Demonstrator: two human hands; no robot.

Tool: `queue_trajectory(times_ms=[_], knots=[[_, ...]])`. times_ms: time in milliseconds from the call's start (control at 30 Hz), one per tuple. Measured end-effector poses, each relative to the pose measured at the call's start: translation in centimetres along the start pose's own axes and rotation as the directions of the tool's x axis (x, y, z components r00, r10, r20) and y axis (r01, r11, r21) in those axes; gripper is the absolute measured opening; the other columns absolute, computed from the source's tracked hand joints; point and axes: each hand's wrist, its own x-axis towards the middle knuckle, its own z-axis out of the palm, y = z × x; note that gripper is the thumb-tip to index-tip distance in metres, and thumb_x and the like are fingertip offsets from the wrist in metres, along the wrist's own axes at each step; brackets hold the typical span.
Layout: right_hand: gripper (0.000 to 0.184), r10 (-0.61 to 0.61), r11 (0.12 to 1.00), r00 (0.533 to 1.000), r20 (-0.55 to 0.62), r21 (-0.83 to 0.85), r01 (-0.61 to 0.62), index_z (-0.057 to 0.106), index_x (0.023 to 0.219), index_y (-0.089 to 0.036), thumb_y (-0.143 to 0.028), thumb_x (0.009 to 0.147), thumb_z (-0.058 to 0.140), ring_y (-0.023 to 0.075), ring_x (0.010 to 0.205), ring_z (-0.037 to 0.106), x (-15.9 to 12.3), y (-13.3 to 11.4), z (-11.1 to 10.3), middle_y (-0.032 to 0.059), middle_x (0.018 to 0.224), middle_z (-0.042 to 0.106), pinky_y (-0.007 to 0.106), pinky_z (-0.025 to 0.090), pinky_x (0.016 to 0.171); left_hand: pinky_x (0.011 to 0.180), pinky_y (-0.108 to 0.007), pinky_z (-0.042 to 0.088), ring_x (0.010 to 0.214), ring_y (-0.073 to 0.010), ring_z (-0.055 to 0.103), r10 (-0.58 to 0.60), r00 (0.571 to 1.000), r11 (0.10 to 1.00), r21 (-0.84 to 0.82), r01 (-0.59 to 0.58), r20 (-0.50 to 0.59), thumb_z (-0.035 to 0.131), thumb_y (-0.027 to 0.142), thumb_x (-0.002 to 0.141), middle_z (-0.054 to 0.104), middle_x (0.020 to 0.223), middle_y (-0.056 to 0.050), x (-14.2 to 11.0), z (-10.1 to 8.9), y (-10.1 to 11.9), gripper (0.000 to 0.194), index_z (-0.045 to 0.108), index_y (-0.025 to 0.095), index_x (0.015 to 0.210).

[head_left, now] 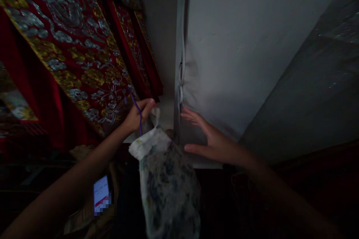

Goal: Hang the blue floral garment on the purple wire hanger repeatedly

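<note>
My left hand (pixel 140 114) is closed at the top of a white cloth bag (pixel 169 179) with dark, blotchy patches. It grips the bag by a pale strap or loop (pixel 157 115), and the bag hangs below. A thin purple cord (pixel 137 106) runs over that hand and down towards the bag's upper edge. To the right, my right hand (pixel 206 134) is open with fingers apart and holds nothing. Its fingertips are close to pale cables (pixel 181 95) running down the wall; whether they touch cannot be made out.
Red cloth (pixel 75 52) embroidered in silver and gold hangs at the left. A pale wall (pixel 238 44) rises ahead, with a greyish sheet (pixel 316 82) at its right. A lit phone (pixel 101 192) lies at lower left. The lower area is very dark.
</note>
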Motion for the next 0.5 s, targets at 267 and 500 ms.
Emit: queue_trajectory(times_ms=[267, 500], knots=[[0.116, -0.336, 0.815, 0.885, -0.323, -0.571, 0.101, -0.001, 0.163, -0.025, -0.042, 0.079, 0.076, 0.0414, 0.15, 0.028, 0.6, 8.3, 6.8, 0.0189, 0.16, 0.034, 0.069, 0.023, 0.12, 0.099, -0.043, 0.048, 0.106, -0.0282, 0.064, 0.272, 0.943, 0.863, -0.483, -0.151, 0.192, 0.028, 0.058, 0.104, 0.069, 0.103, -0.013, -2.5, 5.3, 7.8, 0.061, 0.067, 0.018, 0.079], [0.098, -0.415, 0.824, 0.812, -0.41, -0.548, 0.145, 0.021, 0.161, -0.024, -0.042, 0.08, 0.074, 0.0368, 0.132, 0.048, -1.0, 7.4, 4.3, 0.0179, 0.144, 0.045, 0.054, 0.049, 0.106, 0.111, -0.044, 0.042, 0.118, -0.0273, 0.06, 0.175, 0.962, 0.85, -0.526, -0.04, 0.21, 0.036, 0.051, 0.104, 0.066, 0.126, -0.01, -2.9, 4.1, 8.2, 0.048, 0.072, 0.019, 0.098]])
